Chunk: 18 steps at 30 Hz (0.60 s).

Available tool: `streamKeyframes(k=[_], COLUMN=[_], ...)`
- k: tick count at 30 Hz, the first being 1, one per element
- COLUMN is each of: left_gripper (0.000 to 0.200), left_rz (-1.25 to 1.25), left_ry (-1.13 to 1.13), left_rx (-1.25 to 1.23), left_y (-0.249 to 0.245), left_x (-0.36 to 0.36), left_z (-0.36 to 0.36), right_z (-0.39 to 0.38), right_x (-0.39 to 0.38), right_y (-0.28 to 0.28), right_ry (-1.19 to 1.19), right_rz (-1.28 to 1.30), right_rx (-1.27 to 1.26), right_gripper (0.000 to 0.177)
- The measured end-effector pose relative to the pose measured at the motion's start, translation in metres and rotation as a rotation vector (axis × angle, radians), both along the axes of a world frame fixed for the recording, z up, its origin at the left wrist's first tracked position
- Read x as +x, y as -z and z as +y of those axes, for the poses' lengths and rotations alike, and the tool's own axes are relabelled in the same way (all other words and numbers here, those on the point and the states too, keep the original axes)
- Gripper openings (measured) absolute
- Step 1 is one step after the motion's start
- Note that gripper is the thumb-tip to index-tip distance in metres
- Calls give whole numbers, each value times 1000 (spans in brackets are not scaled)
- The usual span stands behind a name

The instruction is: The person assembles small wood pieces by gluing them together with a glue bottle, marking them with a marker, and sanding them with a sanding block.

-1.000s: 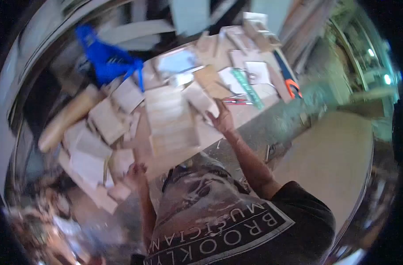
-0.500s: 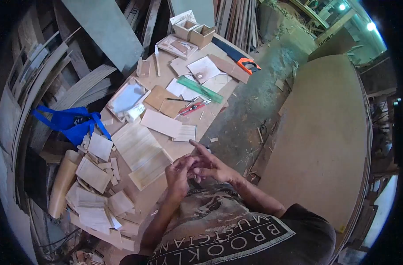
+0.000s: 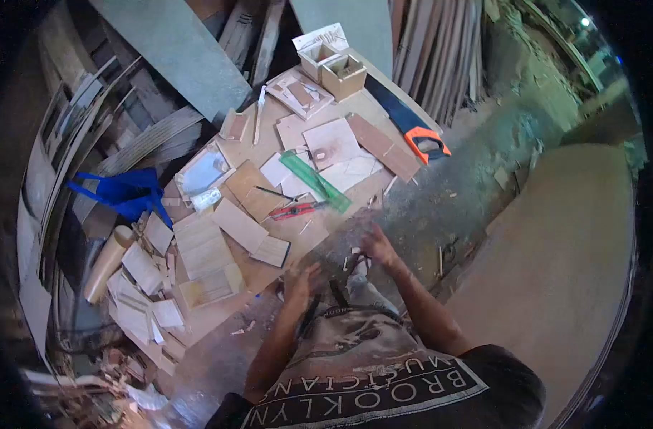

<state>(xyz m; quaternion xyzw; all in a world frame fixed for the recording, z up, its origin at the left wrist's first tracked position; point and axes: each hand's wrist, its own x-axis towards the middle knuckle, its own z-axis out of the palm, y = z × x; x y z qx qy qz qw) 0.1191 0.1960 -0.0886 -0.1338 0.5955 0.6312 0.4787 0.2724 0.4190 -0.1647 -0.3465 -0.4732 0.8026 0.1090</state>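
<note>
My left hand (image 3: 303, 281) is in front of my body by the table's near edge, blurred, its fingers apart and nothing seen in it. My right hand (image 3: 375, 243) is raised over the floor to the right of the table, also blurred, with fingers spread and no object visible in it. Nearest to my left hand lies a small wood piece with a dark edge (image 3: 271, 252). Beyond it are a pale board (image 3: 240, 226), a red tool (image 3: 298, 210), a black pen-like tool (image 3: 275, 193) and a green ruler (image 3: 315, 181).
A saw with an orange handle (image 3: 427, 145) lies at the table's far right. Wooden boxes (image 3: 343, 76) stand at the back. A blue bag (image 3: 130, 194) and a brown roll (image 3: 109, 264) are at the left. A large panel (image 3: 548, 279) fills the right side.
My hands were together in front of my chest and have moved apart, the right one outward. The view has shifted, so the table's contents appear moved and more floor shows below.
</note>
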Motion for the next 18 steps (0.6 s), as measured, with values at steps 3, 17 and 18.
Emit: streamKeyframes(k=[3,17,18], left_gripper=[41,22,19], left_rz=[38,52,235], left_ry=[-35,-433,-288], left_rx=[70,128,-2], left_y=[123,-10,-22], left_x=[8,-25,-58], left_z=[-88,36,77], right_z=[57,114,127], right_x=[-8,-36,-36], right_y=[81,-66,-61], right_ry=[221,290,69], right_rz=[-89,-12,-177], right_rx=[-112,-561,-202], right_gripper=[54,36,44])
